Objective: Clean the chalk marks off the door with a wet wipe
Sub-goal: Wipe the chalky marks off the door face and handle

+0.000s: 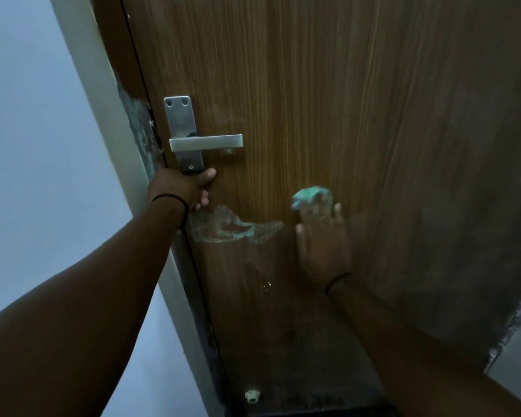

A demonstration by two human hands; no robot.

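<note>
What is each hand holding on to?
The right hand presses a bunched teal wet wipe flat against the door, under its fingertips. The left hand grips the door's edge just below the handle plate.

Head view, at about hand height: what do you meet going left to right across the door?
Left hand gripping the door's edge → smeared chalk mark → right hand pressing the wet wipe to the door.

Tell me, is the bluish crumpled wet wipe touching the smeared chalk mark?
Apart. The head view shows bare brown door between the crumpled wet wipe under the right hand and the smeared chalk mark.
</note>
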